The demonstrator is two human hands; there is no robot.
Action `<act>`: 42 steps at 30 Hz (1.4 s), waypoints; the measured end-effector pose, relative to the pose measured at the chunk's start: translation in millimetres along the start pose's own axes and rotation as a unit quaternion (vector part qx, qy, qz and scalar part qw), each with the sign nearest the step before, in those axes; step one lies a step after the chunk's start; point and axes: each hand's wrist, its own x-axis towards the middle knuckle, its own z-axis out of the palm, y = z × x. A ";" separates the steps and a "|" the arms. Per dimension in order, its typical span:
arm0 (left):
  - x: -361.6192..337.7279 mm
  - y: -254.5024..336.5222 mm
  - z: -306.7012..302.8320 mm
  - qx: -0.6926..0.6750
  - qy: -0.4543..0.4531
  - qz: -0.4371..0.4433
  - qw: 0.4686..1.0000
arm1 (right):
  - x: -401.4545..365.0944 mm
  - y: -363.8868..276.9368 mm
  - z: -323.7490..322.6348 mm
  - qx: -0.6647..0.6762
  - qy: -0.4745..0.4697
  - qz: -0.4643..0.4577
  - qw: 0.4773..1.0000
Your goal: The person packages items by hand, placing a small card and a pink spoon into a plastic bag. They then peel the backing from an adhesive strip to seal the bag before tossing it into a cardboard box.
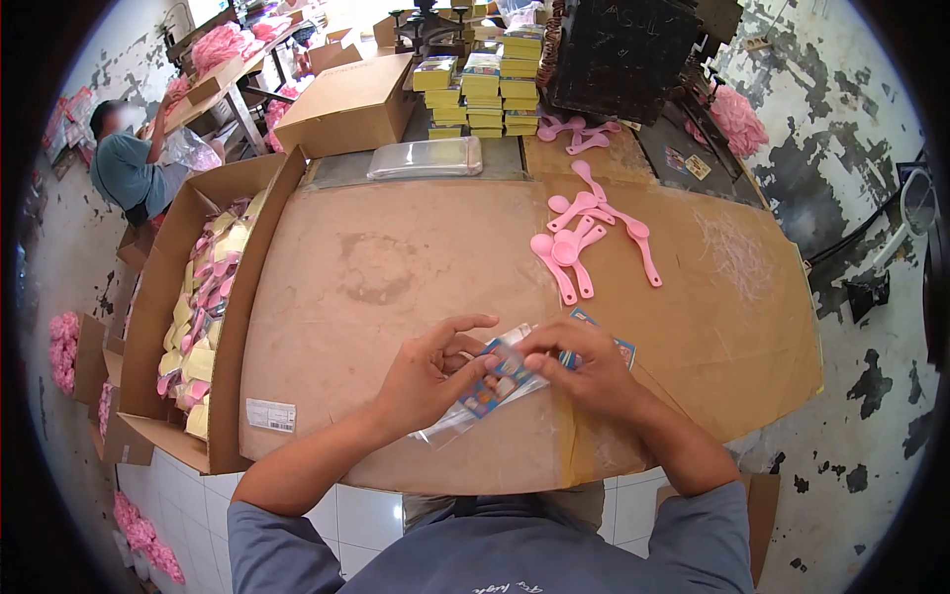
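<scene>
My left hand (435,374) pinches a small blue printed card (487,394) between thumb and fingers, just above the cardboard-covered table (327,337). At the card's upper right end, my right hand (586,364) has its thumb and fingers closed on it too; the exact grip is partly blurred. Clear plastic bags (447,431) lie beneath and beside the card. More blue printed card (623,351) shows behind my right hand, partly covered by it. Farther up the table lie several pink plastic spoons (591,233), loosely heaped.
On the left stands a long open carton (223,396) filled with packed pink and yellow items. Along the back are a closed box (346,104), a stack of clear bags (426,158), piles of yellow-edged cards (483,94) and a black machine (623,59). A seated person (134,163) works at far left.
</scene>
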 end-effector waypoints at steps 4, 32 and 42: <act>-1.5 3.7 1.1 0.019 0.005 -0.031 0.999 | 7.5 -12.5 -9.9 -0.006 -0.087 -0.032 0.996; 15.6 -21.2 -20.1 0.122 -0.017 -0.062 0.990 | 276.0 267.2 -188.7 -0.473 -0.019 0.077 0.877; 14.4 -20.9 -16.5 0.121 -0.001 -0.067 0.990 | 158.9 150.6 -153.5 -0.280 -0.087 0.131 0.947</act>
